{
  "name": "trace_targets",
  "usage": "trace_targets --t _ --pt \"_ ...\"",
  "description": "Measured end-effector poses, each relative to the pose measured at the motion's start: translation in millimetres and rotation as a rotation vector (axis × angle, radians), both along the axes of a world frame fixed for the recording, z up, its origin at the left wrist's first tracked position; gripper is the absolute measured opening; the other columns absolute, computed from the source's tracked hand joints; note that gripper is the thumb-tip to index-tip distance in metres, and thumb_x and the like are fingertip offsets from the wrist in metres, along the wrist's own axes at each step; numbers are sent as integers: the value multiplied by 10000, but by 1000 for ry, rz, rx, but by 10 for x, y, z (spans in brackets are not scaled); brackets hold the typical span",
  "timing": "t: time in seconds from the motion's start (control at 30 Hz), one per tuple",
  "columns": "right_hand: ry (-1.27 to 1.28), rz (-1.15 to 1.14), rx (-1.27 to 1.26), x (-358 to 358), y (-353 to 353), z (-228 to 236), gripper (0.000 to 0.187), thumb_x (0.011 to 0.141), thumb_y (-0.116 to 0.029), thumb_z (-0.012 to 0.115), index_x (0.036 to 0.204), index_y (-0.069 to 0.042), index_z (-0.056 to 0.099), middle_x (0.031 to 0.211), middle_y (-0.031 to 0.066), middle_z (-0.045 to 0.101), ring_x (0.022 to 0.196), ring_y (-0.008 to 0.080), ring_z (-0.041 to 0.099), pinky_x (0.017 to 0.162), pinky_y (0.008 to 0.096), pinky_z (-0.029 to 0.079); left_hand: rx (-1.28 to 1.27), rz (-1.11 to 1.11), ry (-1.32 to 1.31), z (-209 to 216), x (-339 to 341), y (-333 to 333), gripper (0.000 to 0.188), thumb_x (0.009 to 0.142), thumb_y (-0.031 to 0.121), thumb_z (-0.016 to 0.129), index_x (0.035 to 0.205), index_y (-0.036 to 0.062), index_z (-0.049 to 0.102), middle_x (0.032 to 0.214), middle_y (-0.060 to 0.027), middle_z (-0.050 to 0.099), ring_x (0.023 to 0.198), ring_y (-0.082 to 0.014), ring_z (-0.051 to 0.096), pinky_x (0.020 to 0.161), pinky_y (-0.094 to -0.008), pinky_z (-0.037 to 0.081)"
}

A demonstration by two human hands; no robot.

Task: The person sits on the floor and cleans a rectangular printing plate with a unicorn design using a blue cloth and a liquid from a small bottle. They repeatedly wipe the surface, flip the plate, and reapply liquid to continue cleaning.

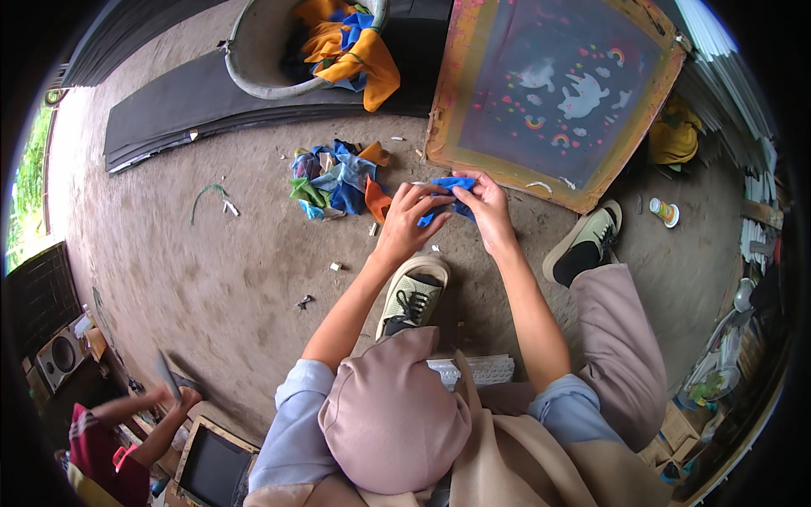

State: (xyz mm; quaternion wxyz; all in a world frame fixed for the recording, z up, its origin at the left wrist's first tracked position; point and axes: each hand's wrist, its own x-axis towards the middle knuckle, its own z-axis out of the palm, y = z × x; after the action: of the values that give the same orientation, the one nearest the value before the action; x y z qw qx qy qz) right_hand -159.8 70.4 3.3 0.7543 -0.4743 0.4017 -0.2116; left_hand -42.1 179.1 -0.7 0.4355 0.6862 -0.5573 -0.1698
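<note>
A small piece of bright blue cloth (454, 182) is stretched between my two hands above the floor. My left hand (411, 213) is closed on its left side, fingers bent over it. The thumb and fingers of my right hand (487, 209) pinch its right side. Part of the cloth is hidden behind my fingers. Just beyond my left hand lies a loose pile of cloth scraps (340, 179) in blue, green and orange, with an orange scrap (377, 199) at its near right edge.
A large tub (245, 84) of orange and blue cloth stands at the back. Right of it leans a wood-framed printing screen (553, 190). A yellow-and-white cup (665, 213) lies right of my shoe (596, 236). Another person (114, 452) is at the lower left.
</note>
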Motion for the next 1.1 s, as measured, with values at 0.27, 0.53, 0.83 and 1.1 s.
trace_targets --t 0.27,0.53,0.83,1.1 --pt "151 6 -240 -100 13 -388 158 889 -41 563 1038 -22 611 916 16 653 785 29 538 706 186 412 145 211 114 -519 123 246 627 693 127 755 1242 66 459 1131 -118 539 1103 -330 473 961 -408 377" --pt "151 -103 -221 -87 56 -407 171 878 -33 580 1045 -14 610 906 14 649 765 43 543 707 196 426 104 197 60 -686 128 85 486 705 120 760 1136 40 548 1072 -134 586 995 -307 552 854 -372 451" --pt "15 -195 -299 -142 -130 490 144 864 -76 621 979 8 635 864 23 650 776 64 567 726 222 447 72 51 47 588 77 -146 432 760 215 725 1145 88 579 983 -114 545 889 -300 596 761 -377 491" --pt "-100 -328 -383 -358 -92 1113 195 853 -125 641 941 48 665 808 16 663 738 44 532 699 220 428 -17 11 -311 1601 -120 -235 390 735 244 737 1083 106 626 957 -95 537 821 -289 614 694 -386 523"
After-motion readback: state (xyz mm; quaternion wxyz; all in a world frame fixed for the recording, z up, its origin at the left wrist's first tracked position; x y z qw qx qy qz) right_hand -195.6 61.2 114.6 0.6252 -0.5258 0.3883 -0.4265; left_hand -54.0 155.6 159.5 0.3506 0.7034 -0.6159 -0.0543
